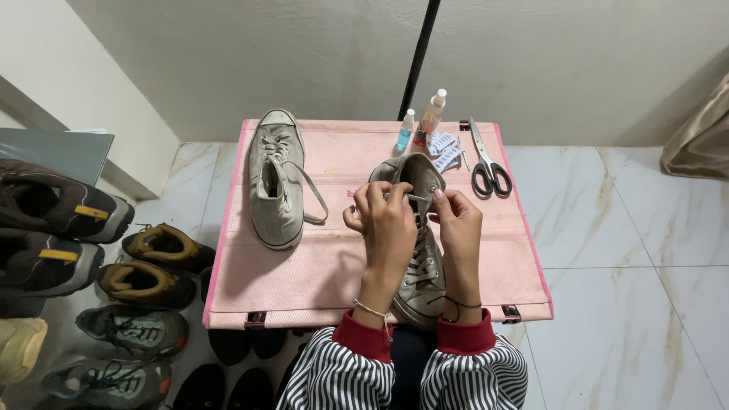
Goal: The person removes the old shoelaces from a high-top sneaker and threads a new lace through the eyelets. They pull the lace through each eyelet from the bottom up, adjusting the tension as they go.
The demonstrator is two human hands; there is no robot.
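Laces are the work in hand: both hands sit over the upper eyelets of a grey high-top sneaker (420,250) that lies on a pink-covered table (334,266); the left hand (383,220) pinches a white lace (410,199) between thumb and fingers, and the right hand (458,220) closes its fingertips on the same lace on the other side of the tongue; both grips are clenched on the lace, not on the shoe itself. Judging from this, the step goes well if the lace is kept flat and untwisted, the pull is even on both sides, and the heels of the hands steady the shoe so it does not slide on the cloth. The sneaker's long axis runs almost straight away from the person, with the rubber toe at the table's near edge, close to the striped sleeves (342,376), and the open collar pointing towards the far edge. Left of this sneaker, its pair (275,182) lies with the toe at the far edge and a loose lace trailing out; beyond the sneaker's collar stand two small bottles (420,121) beside some small packets (444,150); right of those lie scissors (486,163); left of the table, other shoes (148,262) sit in rows on the floor.
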